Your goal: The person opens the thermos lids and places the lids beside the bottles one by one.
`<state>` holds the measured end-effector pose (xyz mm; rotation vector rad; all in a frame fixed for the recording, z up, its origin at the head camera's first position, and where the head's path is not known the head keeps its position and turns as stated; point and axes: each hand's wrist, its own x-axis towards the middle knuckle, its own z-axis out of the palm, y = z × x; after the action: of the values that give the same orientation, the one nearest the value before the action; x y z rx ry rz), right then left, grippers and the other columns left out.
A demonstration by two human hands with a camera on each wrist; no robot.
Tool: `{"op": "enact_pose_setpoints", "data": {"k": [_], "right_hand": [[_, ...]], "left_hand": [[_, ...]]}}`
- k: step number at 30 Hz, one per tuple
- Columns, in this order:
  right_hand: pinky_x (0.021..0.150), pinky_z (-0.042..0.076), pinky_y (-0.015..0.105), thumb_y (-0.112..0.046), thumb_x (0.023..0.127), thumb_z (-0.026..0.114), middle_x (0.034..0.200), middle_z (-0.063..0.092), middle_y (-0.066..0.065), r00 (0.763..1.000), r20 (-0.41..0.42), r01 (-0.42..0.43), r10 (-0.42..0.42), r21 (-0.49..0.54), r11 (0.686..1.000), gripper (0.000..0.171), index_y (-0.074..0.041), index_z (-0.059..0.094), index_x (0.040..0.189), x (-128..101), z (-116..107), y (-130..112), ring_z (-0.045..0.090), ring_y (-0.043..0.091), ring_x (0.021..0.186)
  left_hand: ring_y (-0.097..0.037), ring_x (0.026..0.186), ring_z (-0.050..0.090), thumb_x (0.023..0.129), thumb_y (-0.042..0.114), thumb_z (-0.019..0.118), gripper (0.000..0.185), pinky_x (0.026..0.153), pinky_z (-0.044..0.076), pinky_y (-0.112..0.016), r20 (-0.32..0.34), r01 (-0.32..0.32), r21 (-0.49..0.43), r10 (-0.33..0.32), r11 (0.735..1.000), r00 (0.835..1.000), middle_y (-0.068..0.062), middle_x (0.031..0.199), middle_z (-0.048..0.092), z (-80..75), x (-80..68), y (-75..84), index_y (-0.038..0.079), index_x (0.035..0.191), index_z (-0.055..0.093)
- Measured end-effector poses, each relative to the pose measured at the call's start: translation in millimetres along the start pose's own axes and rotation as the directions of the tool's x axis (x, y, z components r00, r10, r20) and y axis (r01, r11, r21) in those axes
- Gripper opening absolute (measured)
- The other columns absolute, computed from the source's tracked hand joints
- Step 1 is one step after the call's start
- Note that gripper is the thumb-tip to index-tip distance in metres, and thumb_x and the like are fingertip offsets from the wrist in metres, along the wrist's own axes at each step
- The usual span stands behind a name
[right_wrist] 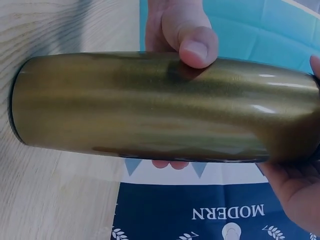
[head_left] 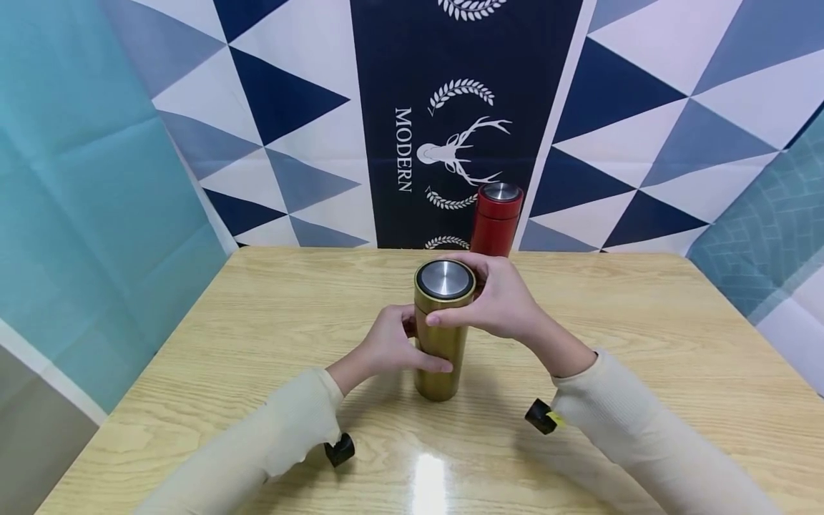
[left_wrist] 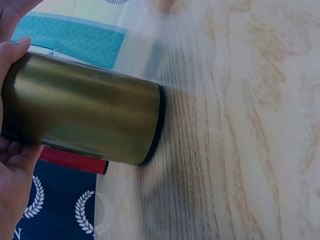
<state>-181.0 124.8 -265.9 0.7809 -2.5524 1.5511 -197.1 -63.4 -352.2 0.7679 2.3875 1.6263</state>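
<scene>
A gold metal flask [head_left: 442,336] with a steel-topped lid [head_left: 445,279] stands upright on the wooden table [head_left: 257,336]. My left hand [head_left: 393,347] grips its body at mid height, thumb across the front. My right hand [head_left: 498,297] curls round the lid at the top. The left wrist view shows the gold flask [left_wrist: 85,107] with its base on the table and my left hand [left_wrist: 12,165] around it. In the right wrist view the flask [right_wrist: 150,107] fills the frame, with the left thumb [right_wrist: 192,42] on it and my right hand [right_wrist: 295,185] at the lid end.
A red flask [head_left: 494,222] with a steel lid stands behind the gold one, near the table's far edge. A patterned blue and white backdrop [head_left: 450,107] rises behind the table, with teal panels at both sides.
</scene>
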Motion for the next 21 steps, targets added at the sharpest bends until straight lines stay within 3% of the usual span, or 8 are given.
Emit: {"op": "enact_pose_setpoints", "data": {"k": [10,16,21], "right_hand": [[0.086,0.057,0.03,-0.018,0.066,0.088,0.111,0.07,0.005,0.996,0.08,0.039,-0.043,0.045,0.998,0.065,-0.012,0.06,0.125,11,-11,10,0.066,0.013,0.098],[0.089,0.056,0.031,-0.011,0.068,0.086,0.11,0.071,-0.002,0.969,0.211,0.088,-0.131,0.201,0.976,0.065,-0.004,0.058,0.126,10,-12,18,0.067,0.015,0.1],[0.092,0.056,0.034,-0.012,0.07,0.084,0.114,0.07,-0.004,0.952,0.249,0.121,-0.177,0.224,0.967,0.062,-0.007,0.058,0.126,9,-9,19,0.066,0.016,0.104]], "left_hand": [[-0.005,0.083,0.067,0.057,0.015,0.092,0.049,0.078,0.057,-0.024,0.05,-0.013,0.021,0.012,1.0,0.999,-0.006,0.098,0.074,-4.1,13.7,1.5,0.009,0.1,0.069],[-0.002,0.079,0.066,0.055,0.006,0.089,0.05,0.077,0.057,-0.024,0.148,-0.044,-0.013,0.046,0.999,0.988,-0.013,0.097,0.074,-3.1,13.7,-1.4,0.005,0.1,0.069],[-0.002,0.082,0.066,0.055,0.005,0.089,0.052,0.08,0.057,-0.025,0.17,-0.063,-0.056,0.072,0.996,0.983,-0.015,0.1,0.073,-2.5,9.2,-2.8,0.003,0.103,0.068]]}}
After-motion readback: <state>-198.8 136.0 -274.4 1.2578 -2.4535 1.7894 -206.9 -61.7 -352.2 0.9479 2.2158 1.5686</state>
